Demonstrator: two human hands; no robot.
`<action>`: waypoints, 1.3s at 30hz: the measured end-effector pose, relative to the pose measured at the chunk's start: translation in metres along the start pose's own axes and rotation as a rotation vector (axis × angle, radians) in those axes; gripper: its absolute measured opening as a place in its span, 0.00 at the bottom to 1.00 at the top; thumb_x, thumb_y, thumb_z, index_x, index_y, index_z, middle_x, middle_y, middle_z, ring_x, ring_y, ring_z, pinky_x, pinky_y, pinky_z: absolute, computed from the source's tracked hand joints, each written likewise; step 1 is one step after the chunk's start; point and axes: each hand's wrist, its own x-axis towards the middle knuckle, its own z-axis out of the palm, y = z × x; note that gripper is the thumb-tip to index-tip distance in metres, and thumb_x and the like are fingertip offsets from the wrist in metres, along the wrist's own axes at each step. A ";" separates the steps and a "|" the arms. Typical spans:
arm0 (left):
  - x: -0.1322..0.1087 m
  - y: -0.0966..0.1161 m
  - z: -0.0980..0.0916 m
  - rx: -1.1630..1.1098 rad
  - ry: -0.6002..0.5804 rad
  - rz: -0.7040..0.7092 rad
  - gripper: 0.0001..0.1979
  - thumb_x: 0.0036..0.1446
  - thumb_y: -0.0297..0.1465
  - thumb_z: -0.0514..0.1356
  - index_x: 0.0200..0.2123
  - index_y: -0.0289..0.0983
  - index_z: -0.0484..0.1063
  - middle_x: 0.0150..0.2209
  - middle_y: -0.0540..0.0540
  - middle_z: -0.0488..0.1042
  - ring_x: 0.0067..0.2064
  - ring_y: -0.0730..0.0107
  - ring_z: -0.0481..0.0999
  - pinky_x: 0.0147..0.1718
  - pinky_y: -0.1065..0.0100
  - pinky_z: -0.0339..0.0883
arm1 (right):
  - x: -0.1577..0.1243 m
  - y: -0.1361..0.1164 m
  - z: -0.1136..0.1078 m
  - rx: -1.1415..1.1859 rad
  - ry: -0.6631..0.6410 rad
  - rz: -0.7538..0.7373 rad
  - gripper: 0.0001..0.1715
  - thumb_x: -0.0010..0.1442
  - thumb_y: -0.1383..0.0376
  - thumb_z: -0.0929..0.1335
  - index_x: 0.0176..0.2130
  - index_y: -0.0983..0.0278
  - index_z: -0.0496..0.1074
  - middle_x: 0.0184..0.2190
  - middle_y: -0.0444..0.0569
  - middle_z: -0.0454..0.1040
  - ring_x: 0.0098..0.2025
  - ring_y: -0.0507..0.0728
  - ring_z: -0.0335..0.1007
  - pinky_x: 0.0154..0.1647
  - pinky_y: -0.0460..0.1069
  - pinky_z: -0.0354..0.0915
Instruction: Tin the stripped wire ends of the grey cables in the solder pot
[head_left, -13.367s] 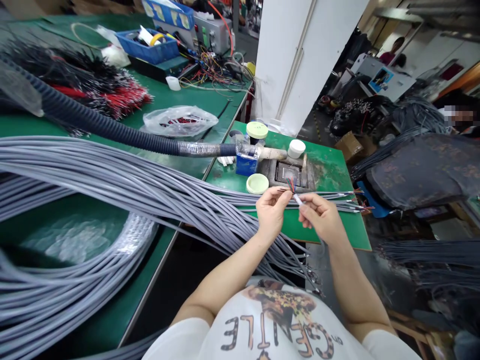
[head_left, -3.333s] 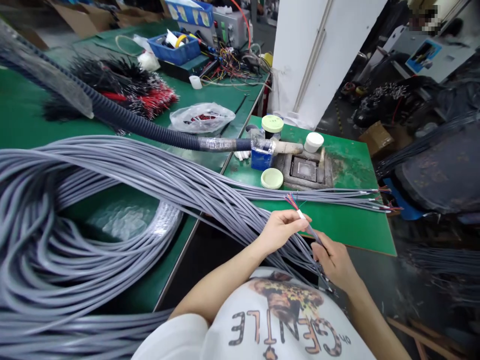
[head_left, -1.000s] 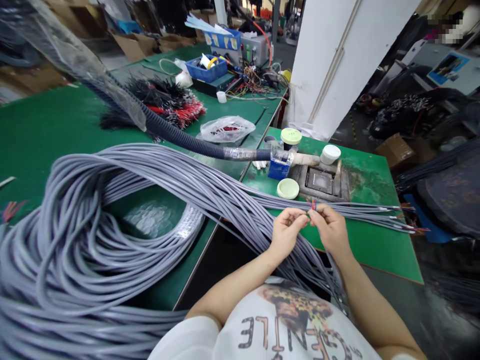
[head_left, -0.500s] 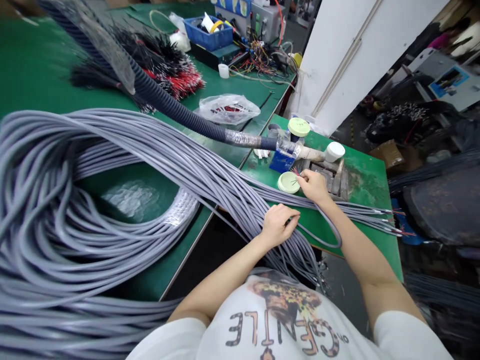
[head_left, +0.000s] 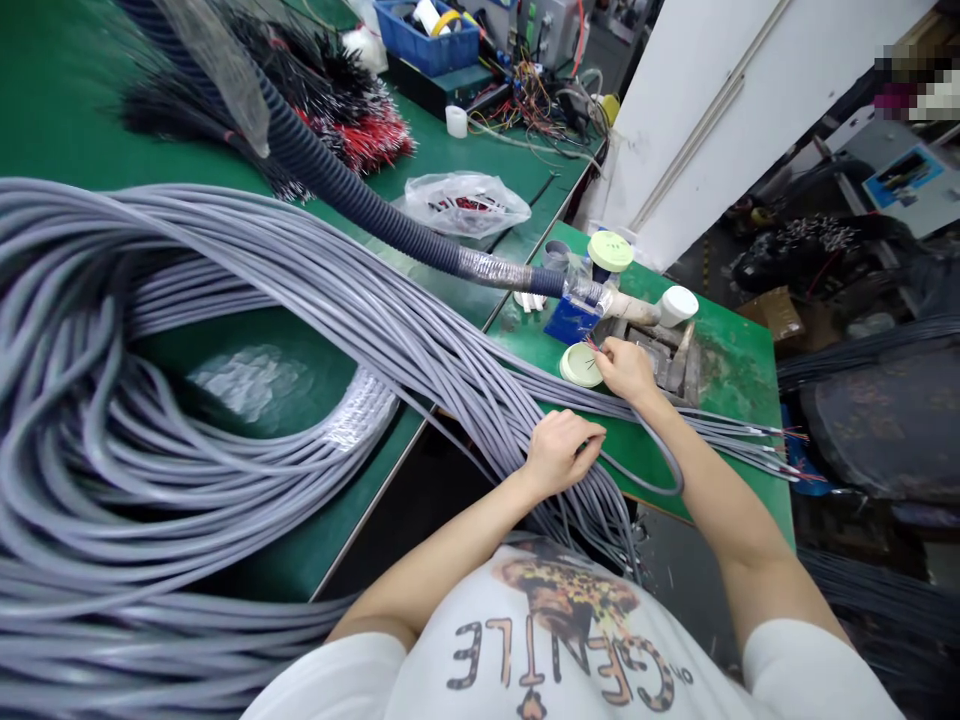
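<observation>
My right hand pinches a grey cable near its stripped end, and the thin coloured wires fan out just above a pale green lid. From there the cable loops down toward the table's front edge and back to my left hand. That hand lies curled on the large bundle of grey cables, and its fingers seem to hold the looped cable. Its palm hides part of the bundle.
A metal-framed pot is set in the green bench, with a blue box and a white lid beside it. A corrugated black hose runs over the bundle. A plastic bag and red-and-black wires lie beyond.
My hands were together at the cable's wire end and have moved apart. My right hand has gone forward toward the green lid, while my left has dropped back onto the bundle, leaving the cable looped.
</observation>
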 end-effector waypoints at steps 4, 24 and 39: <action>0.000 0.001 -0.001 -0.038 0.005 -0.007 0.07 0.58 0.29 0.57 0.38 0.40 0.75 0.33 0.45 0.79 0.34 0.68 0.74 0.35 0.64 0.59 | -0.003 0.031 -0.020 0.085 0.148 0.043 0.15 0.57 0.58 0.63 0.29 0.64 0.74 0.25 0.49 0.76 0.28 0.55 0.67 0.28 0.47 0.53; 0.002 0.003 -0.004 0.048 0.039 0.090 0.04 0.58 0.27 0.58 0.36 0.38 0.73 0.29 0.48 0.78 0.30 0.71 0.72 0.31 0.66 0.58 | 0.013 0.144 0.019 -0.035 0.159 0.407 0.14 0.51 0.60 0.65 0.30 0.66 0.78 0.31 0.56 0.79 0.35 0.60 0.72 0.38 0.50 0.61; 0.001 0.003 -0.001 0.059 0.031 0.096 0.05 0.59 0.28 0.57 0.36 0.38 0.73 0.30 0.48 0.78 0.30 0.71 0.73 0.31 0.66 0.58 | -0.011 0.043 -0.023 0.319 0.117 0.007 0.15 0.52 0.58 0.66 0.22 0.66 0.70 0.17 0.45 0.70 0.21 0.51 0.60 0.24 0.46 0.52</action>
